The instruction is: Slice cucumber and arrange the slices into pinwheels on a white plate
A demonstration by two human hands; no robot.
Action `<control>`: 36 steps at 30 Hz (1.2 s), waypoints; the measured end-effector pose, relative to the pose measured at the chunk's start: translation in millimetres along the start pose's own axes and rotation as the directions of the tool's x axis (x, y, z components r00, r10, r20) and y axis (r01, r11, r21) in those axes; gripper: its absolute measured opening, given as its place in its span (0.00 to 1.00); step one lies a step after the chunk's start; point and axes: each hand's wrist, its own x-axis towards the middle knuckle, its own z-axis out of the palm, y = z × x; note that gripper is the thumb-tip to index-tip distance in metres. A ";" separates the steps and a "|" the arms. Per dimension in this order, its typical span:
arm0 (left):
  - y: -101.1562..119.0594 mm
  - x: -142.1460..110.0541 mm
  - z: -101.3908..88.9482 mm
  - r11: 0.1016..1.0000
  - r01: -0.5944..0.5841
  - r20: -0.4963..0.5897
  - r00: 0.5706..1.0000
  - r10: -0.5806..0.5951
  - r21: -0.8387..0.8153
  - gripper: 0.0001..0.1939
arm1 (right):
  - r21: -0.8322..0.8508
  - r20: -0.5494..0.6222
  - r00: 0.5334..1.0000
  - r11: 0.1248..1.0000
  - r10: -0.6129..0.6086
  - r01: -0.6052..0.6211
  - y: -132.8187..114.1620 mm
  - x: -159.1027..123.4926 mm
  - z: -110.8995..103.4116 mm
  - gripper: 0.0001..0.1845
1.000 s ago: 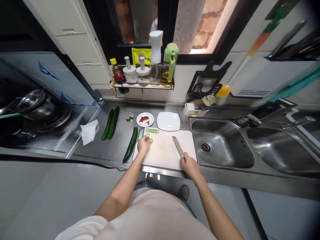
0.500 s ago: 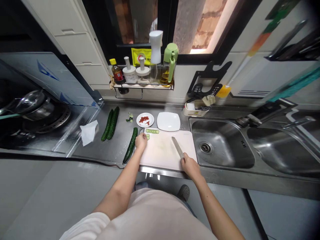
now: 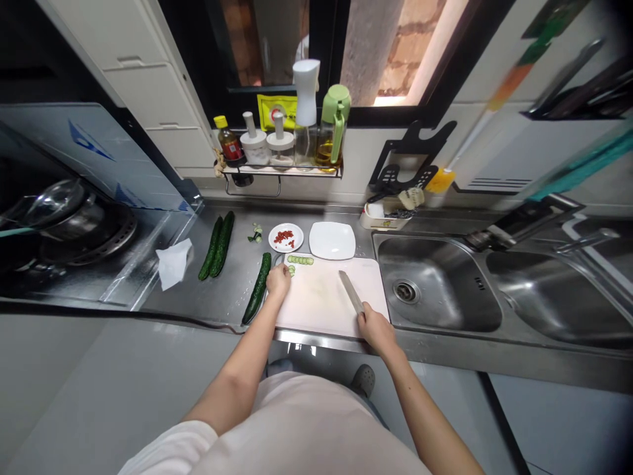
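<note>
My right hand [image 3: 374, 327] grips the handle of a knife [image 3: 350, 290] whose blade lies slanted over the white cutting board [image 3: 326, 303]. My left hand [image 3: 277, 281] rests at the board's left edge, fingers curled, beside a cucumber slice [image 3: 291, 269]. A row of cucumber slices [image 3: 301, 260] lies along the board's far edge. A whole cucumber [image 3: 258, 287] lies on the steel counter just left of my left hand. Whether the left fingers hold anything is hidden.
Two more cucumbers [image 3: 217, 243] lie further left, near a white tissue [image 3: 173, 262]. Behind the board stand a small plate of red bits [image 3: 285, 237] and a white square plate [image 3: 332, 240]. A double sink [image 3: 435, 290] is right; a wok [image 3: 64, 218] left; a condiment shelf [image 3: 281, 170] behind.
My left hand slid from the loose slices on the board leftward to the board's edge next to the whole cucumber. The right hand and knife stayed put.
</note>
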 end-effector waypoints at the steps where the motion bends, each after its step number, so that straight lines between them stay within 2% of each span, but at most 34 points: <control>1: -0.5 -0.9 -0.1 1.000 0.002 -0.005 1.000 -0.002 -0.003 0.13 | -0.001 -0.003 1.000 1.000 0.001 -0.001 0.2 0.1 0.3 0.17; 5: 1.7 -3.7 0.5 1.000 -0.011 -0.040 0.999 0.011 0.008 0.13 | -0.013 -0.009 1.000 1.000 0.003 -0.003 0.7 0.8 1.6 0.16; 9: 13.9 -1.3 2.3 0.997 -0.070 -0.043 0.997 0.071 0.021 0.13 | -0.021 -0.013 1.000 1.000 -0.008 0.008 0.7 0.8 2.7 0.16; 16: 40.8 10.8 9.9 0.980 -0.198 0.047 0.979 0.197 0.024 0.16 | -0.025 -0.029 0.999 0.999 -0.024 0.023 0.8 -0.1 3.7 0.16; 22: 51.2 18.5 20.1 0.958 -0.265 0.124 0.960 0.251 0.111 0.18 | -0.024 -0.026 0.999 1.000 -0.020 0.020 1.3 0.4 3.9 0.16; 31: 57.4 26.3 22.3 0.947 -0.284 0.159 0.953 0.260 0.154 0.15 | -0.014 0.004 1.000 1.000 -0.007 0.007 -0.2 -1.3 0.4 0.16; 36: 57.9 27.4 20.9 0.967 -0.245 0.136 0.963 0.235 0.069 0.12 | -0.024 0.003 1.000 1.000 -0.004 0.004 -1.3 -2.0 0.3 0.17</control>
